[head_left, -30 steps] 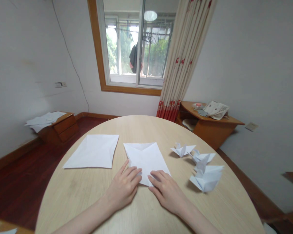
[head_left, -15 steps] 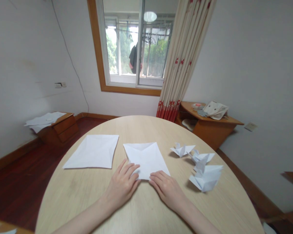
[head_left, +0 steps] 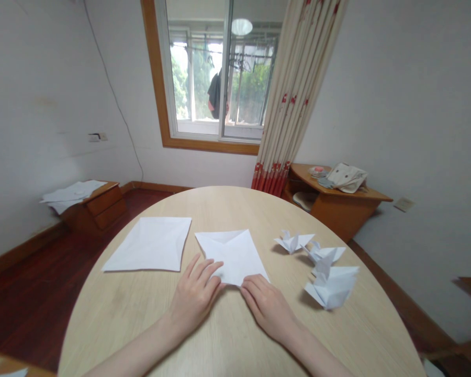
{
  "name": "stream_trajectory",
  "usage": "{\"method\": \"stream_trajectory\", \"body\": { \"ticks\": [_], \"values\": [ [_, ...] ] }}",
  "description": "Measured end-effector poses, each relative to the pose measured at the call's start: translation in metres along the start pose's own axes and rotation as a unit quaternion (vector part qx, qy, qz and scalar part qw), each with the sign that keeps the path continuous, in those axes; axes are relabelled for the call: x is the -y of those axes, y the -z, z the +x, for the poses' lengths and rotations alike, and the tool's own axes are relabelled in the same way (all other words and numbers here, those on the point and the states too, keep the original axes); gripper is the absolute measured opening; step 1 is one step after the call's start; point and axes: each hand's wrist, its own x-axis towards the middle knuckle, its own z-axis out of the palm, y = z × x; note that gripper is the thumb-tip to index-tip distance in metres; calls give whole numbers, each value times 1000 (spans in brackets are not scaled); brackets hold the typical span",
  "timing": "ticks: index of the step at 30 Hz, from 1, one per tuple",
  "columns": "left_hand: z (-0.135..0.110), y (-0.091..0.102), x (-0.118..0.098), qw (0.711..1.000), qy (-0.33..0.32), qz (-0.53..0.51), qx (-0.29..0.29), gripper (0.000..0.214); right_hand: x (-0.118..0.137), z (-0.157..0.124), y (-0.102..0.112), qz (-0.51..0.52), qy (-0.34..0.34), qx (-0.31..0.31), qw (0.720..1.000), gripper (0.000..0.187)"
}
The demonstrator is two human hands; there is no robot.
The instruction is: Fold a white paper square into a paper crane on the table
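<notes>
In front of me a white sheet of paper (head_left: pixel 238 256) lies on the round table, with crease lines along its far edge. My left hand (head_left: pixel 198 285) is at its near left corner, thumb and forefinger closed on the edge while the other fingers spread over the paper. At the near right corner, my right hand (head_left: pixel 265 301) grips the edge with its fingers held together. The near edge between them looks slightly raised. Both thumb tips are partly hidden.
White paper (head_left: pixel 151 245) with creases lies flat at the left of the table (head_left: pixel 220 201). Several folded paper birds (head_left: pixel 332 288) stand at the right. Beyond the table are a drawer cabinet (head_left: pixel 105 201), a curtain (head_left: pixel 294 99) and a wooden desk (head_left: pixel 337 201).
The sheet has shifted slightly to the left and away from me, turning a little. Both hands keep their hold at its near edge.
</notes>
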Motion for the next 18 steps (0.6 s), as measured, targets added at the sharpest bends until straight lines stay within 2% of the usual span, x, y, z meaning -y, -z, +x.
{"method": "stream_trajectory", "body": {
  "ticks": [10, 18],
  "values": [
    [5, 8, 1, 999, 16, 16, -26, 22, -6, -2, -7, -81, -22, 10, 996, 17],
    [6, 10, 0, 999, 19, 28, -35, 21, -15, -6, -13, -150, -74, -10, 986, 23]
  ]
}}
